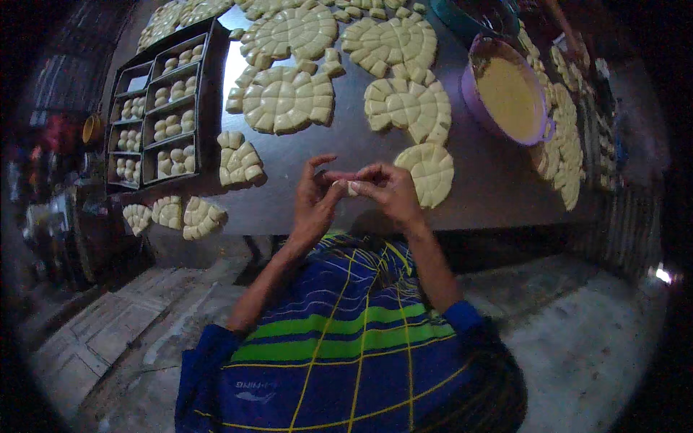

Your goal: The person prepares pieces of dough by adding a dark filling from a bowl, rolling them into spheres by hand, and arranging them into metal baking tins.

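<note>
Close together over the table's front edge, my left hand (317, 193) and my right hand (390, 189) pinch a small pale piece of dough (351, 189) between thumbs and fingers. Most of that piece is hidden by the fingertips. Just right of my right hand lies a round of dough (427, 173) cut into wedges. Left of my left hand sits a smaller cluster of cut dough (238, 160). Further left, a dark metal tray (211, 94) is divided into compartments, several of them holding rows of dough balls.
More scored dough rounds (289, 101) cover the far side of the dark table (317, 148). A purple basin (473, 101) with a yellowish filling stands at the right, near a teal basin (451, 16). Three dough wedges (167, 212) lie at the front left edge.
</note>
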Demonstrator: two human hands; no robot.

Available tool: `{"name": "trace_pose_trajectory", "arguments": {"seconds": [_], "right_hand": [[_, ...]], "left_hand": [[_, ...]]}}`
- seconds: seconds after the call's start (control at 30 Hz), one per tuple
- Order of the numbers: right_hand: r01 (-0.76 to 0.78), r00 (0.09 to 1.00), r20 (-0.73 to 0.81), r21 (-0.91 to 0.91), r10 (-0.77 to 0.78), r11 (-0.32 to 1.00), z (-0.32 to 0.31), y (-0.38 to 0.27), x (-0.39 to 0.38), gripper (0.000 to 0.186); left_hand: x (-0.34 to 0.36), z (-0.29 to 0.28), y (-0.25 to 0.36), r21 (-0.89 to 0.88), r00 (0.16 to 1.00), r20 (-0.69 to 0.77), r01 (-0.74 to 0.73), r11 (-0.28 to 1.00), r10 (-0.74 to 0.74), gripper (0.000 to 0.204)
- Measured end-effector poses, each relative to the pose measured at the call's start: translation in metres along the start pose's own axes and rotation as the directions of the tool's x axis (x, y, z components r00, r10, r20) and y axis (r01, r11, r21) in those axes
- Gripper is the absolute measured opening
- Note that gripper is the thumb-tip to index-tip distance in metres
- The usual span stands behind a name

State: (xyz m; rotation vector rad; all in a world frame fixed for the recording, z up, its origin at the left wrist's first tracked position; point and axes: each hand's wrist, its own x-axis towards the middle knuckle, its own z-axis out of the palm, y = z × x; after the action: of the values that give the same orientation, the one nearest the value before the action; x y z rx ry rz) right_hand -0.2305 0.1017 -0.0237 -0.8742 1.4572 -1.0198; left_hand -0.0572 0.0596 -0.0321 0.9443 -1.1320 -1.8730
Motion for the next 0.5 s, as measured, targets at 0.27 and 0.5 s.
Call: {"name": "trace_pose_trajectory", "arguments": {"seconds": [0.27,0.5], "right_hand": [[-0.113,0.949,0.310,0.148,0.062,0.982,-0.006,0.007,0.022,0.051],[0.028,0.928,0.364,0.154,-0.083,0.988,0.013,0.022,0.030,0.035]], "left_hand": [[-0.005,-0.018,0.009,0.021,0.987,0.162,-0.016,1.000,0.012,0.065],[0.003,-0.047,0.014,-0.083,0.966,0.259,0.010,0.996,0.012,0.067]]}}
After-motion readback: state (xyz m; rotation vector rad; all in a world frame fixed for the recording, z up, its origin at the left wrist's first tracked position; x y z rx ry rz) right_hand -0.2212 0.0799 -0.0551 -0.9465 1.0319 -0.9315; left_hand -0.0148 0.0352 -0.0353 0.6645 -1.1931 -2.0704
